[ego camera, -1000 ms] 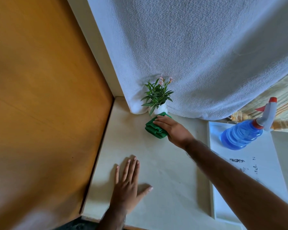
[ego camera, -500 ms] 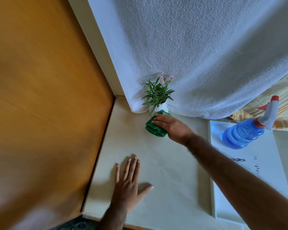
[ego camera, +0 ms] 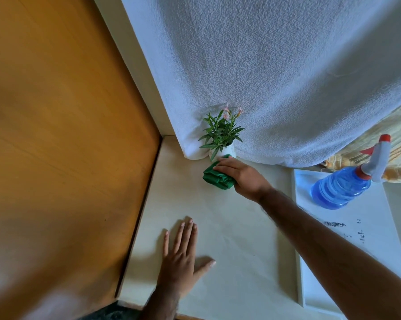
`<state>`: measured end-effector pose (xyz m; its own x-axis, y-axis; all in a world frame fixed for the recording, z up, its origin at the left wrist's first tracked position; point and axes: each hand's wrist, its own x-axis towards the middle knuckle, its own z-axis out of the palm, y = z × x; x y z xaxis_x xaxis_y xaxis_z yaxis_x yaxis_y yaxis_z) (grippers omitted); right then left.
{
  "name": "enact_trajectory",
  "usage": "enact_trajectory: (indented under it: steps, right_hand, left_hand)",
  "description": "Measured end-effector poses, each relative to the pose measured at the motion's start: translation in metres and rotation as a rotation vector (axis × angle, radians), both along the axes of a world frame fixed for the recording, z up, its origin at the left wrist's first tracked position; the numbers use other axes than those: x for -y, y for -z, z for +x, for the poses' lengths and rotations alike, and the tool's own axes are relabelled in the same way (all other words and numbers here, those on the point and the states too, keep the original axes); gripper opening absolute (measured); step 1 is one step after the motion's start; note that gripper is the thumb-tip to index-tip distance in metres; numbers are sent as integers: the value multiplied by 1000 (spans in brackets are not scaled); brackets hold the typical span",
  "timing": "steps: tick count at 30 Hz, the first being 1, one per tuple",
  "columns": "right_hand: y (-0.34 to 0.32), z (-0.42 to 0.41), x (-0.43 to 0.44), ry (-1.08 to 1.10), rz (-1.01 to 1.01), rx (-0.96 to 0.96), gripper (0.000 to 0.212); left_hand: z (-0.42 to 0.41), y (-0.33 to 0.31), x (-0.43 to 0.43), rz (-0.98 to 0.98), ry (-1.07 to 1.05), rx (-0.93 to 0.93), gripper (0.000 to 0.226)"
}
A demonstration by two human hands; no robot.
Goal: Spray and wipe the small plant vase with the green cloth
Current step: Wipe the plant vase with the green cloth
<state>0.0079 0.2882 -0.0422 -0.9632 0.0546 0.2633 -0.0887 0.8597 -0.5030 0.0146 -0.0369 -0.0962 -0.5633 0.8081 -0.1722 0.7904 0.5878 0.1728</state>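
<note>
Plainly the risk is a topple: the right hand (ego camera: 243, 176), fingers closed on the green cloth (ego camera: 216, 177), presses it against the small white vase (ego camera: 227, 150) by the draped towel (ego camera: 275, 77), while the left hand (ego camera: 179, 259) lies open and flat on the table (ego camera: 241, 239), steadying nothing

Over the last second the right hand (ego camera: 241, 175) has pushed the green cloth (ego camera: 218, 177) further in, so its upper edge now presses against the base of the white vase (ego camera: 227, 150). Earlier the cloth sat just below the vase; now it covers more of the lower front.
</note>
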Motion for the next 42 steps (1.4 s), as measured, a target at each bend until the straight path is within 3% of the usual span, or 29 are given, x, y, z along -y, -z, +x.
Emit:
enact_trajectory:
  steps: [6, 12, 20, 24, 29, 38, 42]
  right_hand:
    - [2, 7, 13, 42, -23, 14, 65]
    - [-9, 3, 6, 65, 29, -140, 50]
    - [24, 22, 5, 150, -63, 54, 60]
    - [21, 21, 12, 164, -64, -37, 63]
    - [2, 8, 13, 140, -5, -186, 50]
    - [25, 21, 10, 322, -96, -7, 67]
    - [16, 20, 10, 402, -95, -75, 70]
  left_hand:
    - [-1, 0, 1, 17, 0, 1, 106]
    - [-1, -1, 1, 25, -3, -4, 106]
    - [0, 0, 1, 36, -2, -12, 105]
    - [-1, 1, 1, 54, 2, -19, 105]
    - [0, 0, 1, 33, 2, -15, 106]
    - [0, -1, 1, 21, -3, -13, 107]
    - [-1, 0, 1, 10, -6, -15, 107]
